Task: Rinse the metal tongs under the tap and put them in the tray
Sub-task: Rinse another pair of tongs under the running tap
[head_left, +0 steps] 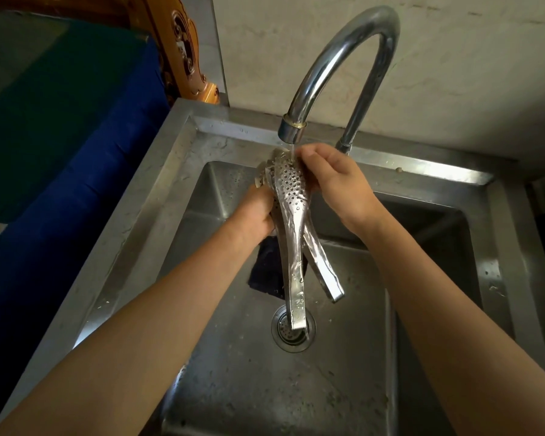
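The metal tongs (291,215) hang over the steel sink (183,143), perforated heads up under the curved tap (343,55), handles pointing down toward the drain. A thin stream of water falls from the spout onto the heads. My left hand (255,215) grips the tongs from the left at their middle. My right hand (337,180) holds the perforated head from the right, fingers curled round its upper edge just below the spout. No tray is in view.
A round drain strainer (293,330) sits in the basin floor, with a dark cloth or sponge (266,269) lying behind the tongs. A blue and green covered surface (60,136) lies left of the sink. A carved wooden piece (186,51) stands at the back left.
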`<state>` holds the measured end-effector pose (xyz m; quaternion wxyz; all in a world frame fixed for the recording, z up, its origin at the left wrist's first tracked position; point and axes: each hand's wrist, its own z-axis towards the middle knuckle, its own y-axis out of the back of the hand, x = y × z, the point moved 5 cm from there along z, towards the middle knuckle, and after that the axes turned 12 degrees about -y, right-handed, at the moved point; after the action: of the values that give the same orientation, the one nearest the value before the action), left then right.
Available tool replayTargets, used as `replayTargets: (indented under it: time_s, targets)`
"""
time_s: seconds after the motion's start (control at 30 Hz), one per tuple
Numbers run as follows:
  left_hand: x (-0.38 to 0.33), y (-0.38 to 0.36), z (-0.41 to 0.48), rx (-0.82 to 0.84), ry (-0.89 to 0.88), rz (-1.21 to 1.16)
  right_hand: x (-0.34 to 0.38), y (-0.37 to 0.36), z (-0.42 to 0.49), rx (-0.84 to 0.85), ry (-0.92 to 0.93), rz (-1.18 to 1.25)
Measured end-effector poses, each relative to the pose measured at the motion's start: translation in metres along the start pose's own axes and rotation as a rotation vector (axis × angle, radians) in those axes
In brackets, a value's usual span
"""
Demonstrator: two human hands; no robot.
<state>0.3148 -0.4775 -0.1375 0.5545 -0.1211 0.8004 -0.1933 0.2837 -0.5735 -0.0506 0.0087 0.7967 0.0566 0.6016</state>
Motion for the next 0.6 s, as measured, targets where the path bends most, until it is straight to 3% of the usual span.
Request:
replayTargets:
  time_s: [0.13, 0.3, 0.4, 0.5, 0.6]
  targets:
    - [-0.006, -0.007, 0.000, 0.071, -0.040, -0.022, 0.003, -0.001, 0.002, 0.027, 0.040, -0.055]
    - [-0.004, -0.006, 0.001, 0.017, -0.013, 0.038, 0.005, 0.003, 0.010, -0.314, 0.088, -0.346]
    - [-0.001, -0.004, 0.000, -0.085, 0.026, 0.075, 0.009, 0.010, 0.006, -0.461, 0.145, -0.357]
    - [0.001, -0.005, -0.001, -0.133, 0.058, 0.065, -0.010, 0.020, -0.007, -0.420, 0.029, -0.298]
    - [0.002, -0.004, -0.001, -0.150, 0.058, 0.045, -0.057, 0.016, -0.036, -0.194, -0.156, -0.318]
